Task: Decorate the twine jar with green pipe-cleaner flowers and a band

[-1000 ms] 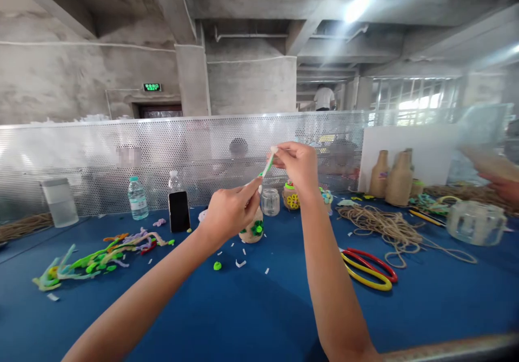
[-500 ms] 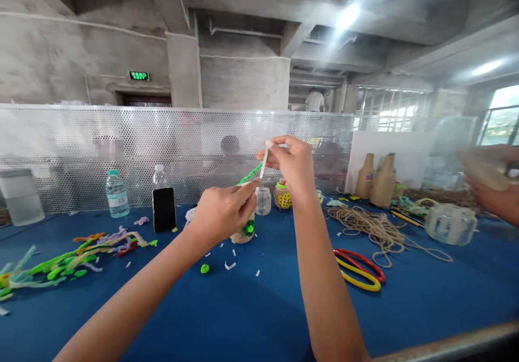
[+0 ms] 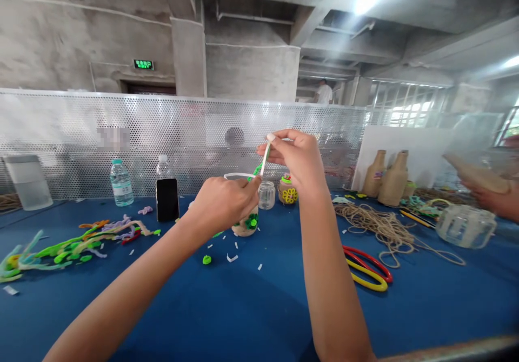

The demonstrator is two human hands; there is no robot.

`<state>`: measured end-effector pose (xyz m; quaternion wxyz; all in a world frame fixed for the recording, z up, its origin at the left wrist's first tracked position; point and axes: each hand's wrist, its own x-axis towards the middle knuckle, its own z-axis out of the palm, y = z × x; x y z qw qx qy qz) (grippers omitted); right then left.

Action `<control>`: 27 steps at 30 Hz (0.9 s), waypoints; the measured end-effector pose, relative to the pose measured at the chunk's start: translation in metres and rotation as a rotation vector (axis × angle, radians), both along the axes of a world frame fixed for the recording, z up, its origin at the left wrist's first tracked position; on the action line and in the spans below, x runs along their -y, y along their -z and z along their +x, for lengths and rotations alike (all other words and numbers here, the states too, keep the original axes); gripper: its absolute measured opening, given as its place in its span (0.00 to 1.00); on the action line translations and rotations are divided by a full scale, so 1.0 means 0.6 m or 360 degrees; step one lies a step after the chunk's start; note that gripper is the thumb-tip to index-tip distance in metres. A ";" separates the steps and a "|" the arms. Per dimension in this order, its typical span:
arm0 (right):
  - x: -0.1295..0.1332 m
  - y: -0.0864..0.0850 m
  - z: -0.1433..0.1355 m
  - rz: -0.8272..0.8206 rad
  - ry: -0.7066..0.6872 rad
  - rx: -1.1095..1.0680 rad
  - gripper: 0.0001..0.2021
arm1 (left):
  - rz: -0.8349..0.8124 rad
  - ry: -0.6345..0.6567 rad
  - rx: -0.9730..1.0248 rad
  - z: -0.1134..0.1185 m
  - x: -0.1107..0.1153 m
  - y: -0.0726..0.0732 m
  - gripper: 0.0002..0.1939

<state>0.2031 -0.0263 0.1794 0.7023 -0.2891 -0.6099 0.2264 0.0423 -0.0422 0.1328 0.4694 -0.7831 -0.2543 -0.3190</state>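
A narrow white strip [image 3: 265, 159] runs upright between my two hands. Its upper end is pinched by my right hand [image 3: 295, 156], thumb against fingers. Lower down, my left hand [image 3: 227, 202] grips the strip's other part, fingers closed. From behind the left hand a white loop [image 3: 239, 176] curves out to the left. A bright green fuzzy strand [image 3: 255, 173] hangs beside the strip. Below and behind my left hand stands a jar with green decorations [image 3: 246, 224], its upper part hidden by the hand.
Fuzzy coloured stems [image 3: 77, 245] lie left, near a phone [image 3: 167, 199] and a water bottle [image 3: 121, 183]. Scissors [image 3: 371, 275], twine [image 3: 377, 226], wrapped bottles [image 3: 393, 181] and a glass jar [image 3: 466, 225] are right. Another person's blurred hand [image 3: 494, 191] is far right.
The view has shifted slightly. The white loop now shows left of the strip, above my left hand. Both hands keep their closed grip on the strip.
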 end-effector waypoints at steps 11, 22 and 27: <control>-0.030 0.006 0.019 0.0092 -0.0431 0.0032 0.07 | -0.0471 0.0529 0.0305 -0.041 0.005 -0.031 0.15; -0.033 0.016 0.012 -0.0034 -0.0731 0.0217 0.12 | -0.0601 0.0676 0.0631 -0.071 0.012 -0.050 0.14; -0.042 0.019 -0.001 -0.0061 -0.0631 0.0181 0.10 | -0.0655 0.0730 0.0676 -0.075 0.007 -0.051 0.15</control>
